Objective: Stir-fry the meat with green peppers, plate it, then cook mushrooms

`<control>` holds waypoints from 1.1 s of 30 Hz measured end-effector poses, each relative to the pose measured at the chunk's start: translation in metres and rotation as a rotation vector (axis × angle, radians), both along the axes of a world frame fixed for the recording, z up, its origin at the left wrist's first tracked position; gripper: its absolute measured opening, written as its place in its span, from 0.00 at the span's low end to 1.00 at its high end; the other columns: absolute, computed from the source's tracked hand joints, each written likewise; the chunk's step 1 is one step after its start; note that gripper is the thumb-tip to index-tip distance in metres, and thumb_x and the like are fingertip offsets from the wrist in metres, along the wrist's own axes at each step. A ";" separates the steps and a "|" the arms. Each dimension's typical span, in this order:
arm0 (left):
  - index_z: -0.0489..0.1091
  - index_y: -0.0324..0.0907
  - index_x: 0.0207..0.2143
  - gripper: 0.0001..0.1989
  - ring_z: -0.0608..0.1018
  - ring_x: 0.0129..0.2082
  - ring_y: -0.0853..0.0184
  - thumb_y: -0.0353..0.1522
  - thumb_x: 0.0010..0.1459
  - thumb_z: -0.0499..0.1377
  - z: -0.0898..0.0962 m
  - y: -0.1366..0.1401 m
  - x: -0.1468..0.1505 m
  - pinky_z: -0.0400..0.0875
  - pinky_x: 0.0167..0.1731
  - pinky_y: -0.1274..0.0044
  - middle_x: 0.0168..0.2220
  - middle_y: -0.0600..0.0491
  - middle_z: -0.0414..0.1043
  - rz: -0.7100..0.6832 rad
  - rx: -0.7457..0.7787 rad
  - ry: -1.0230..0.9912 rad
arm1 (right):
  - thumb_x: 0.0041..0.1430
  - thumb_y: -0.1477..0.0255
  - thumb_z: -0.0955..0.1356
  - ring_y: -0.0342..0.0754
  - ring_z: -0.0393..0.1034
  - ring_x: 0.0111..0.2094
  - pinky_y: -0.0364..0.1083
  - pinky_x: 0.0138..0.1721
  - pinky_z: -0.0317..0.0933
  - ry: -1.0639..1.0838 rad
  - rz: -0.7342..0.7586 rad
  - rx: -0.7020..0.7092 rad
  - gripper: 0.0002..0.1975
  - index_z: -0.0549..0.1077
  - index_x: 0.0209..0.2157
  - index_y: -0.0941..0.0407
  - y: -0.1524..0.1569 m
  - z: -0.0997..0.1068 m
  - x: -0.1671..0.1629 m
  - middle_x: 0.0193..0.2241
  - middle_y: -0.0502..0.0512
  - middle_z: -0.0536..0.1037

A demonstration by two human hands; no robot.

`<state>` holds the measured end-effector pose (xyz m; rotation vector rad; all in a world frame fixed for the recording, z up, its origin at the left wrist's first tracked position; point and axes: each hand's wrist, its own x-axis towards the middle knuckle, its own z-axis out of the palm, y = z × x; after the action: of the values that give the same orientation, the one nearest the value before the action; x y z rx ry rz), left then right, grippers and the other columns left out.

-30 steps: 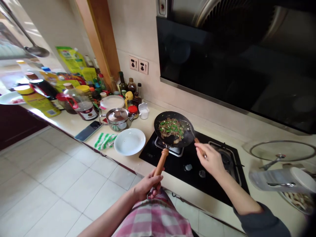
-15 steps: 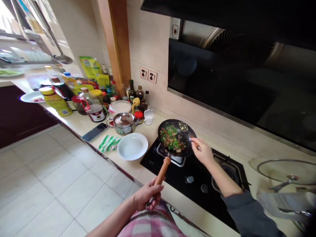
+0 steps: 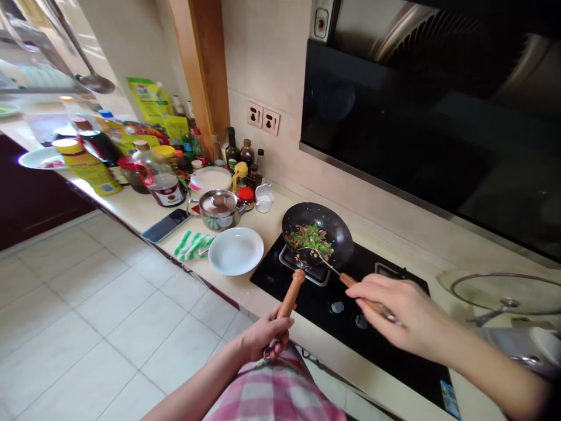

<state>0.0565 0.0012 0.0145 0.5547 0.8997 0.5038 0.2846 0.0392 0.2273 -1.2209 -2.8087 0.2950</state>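
Note:
A black wok (image 3: pixel 339 234) is over the left burner of the gas stove. Inside it, stir-fried meat and chopped greens (image 3: pixel 309 238) lie toward the left and near side. My left hand (image 3: pixel 268 336) is wrapped round the wok's wooden handle (image 3: pixel 291 295), low at its end. With my right hand (image 3: pixel 390 304), I grip the wooden handle of a metal ladle (image 3: pixel 324 259). The ladle's head is down in the wok at the near edge of the food, partly hidden. Left of the stove stands a white plate (image 3: pixel 235 251) with no food on it.
Beyond the plate are a lidded steel pot (image 3: pixel 218 211), a striped cloth (image 3: pixel 193 245), a phone (image 3: pixel 165 225) and several bottles and jars. A glass lid (image 3: pixel 517 292) rests right of the stove (image 3: pixel 307 316). The dark range hood (image 3: pixel 421 140) overhangs the back.
My right hand has come nearer and lower, bringing the ladle from the wok's far right to its near side. The wok's far wall shows more; my left hand keeps its hold.

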 end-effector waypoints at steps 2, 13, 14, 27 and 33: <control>0.50 0.45 0.57 0.35 0.62 0.09 0.77 0.42 0.50 0.59 -0.002 -0.001 -0.001 0.50 0.08 0.87 0.16 0.63 0.63 0.004 0.003 -0.010 | 0.58 0.73 0.62 0.42 0.69 0.24 0.41 0.26 0.61 -0.028 -0.057 0.063 0.11 0.75 0.38 0.52 0.014 -0.017 -0.012 0.29 0.52 0.75; 0.49 0.44 0.55 0.37 0.69 0.14 0.75 0.45 0.48 0.63 -0.002 -0.017 0.001 0.56 0.12 0.85 0.23 0.59 0.68 0.153 -0.015 -0.172 | 0.49 0.69 0.67 0.48 0.72 0.17 0.43 0.17 0.65 0.536 -1.079 -0.151 0.08 0.73 0.30 0.59 0.129 -0.005 0.030 0.16 0.55 0.75; 0.50 0.44 0.56 0.38 0.67 0.13 0.76 0.45 0.48 0.63 -0.003 -0.019 0.001 0.54 0.11 0.86 0.21 0.60 0.67 0.149 -0.013 -0.157 | 0.49 0.69 0.66 0.48 0.72 0.17 0.43 0.17 0.66 0.620 -1.118 -0.171 0.09 0.73 0.31 0.60 0.129 -0.015 0.023 0.15 0.55 0.74; 0.54 0.43 0.53 0.37 0.60 0.10 0.78 0.47 0.44 0.63 -0.002 -0.016 0.005 0.43 0.10 0.85 0.17 0.63 0.62 0.124 -0.020 -0.034 | 0.50 0.61 0.67 0.48 0.73 0.21 0.44 0.24 0.67 0.634 -0.834 -0.031 0.16 0.76 0.34 0.58 0.140 -0.052 0.069 0.17 0.52 0.76; 0.57 0.42 0.50 0.34 0.58 0.09 0.79 0.46 0.43 0.63 0.000 -0.016 0.006 0.40 0.11 0.84 0.15 0.64 0.61 0.153 -0.022 -0.030 | 0.55 0.59 0.65 0.49 0.76 0.31 0.48 0.35 0.70 0.723 -0.602 -0.116 0.17 0.75 0.40 0.56 0.126 -0.096 0.058 0.32 0.56 0.79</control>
<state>0.0620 -0.0143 0.0145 0.4591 0.9221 0.6380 0.3427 0.1647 0.1310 -1.5157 -1.7609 0.6851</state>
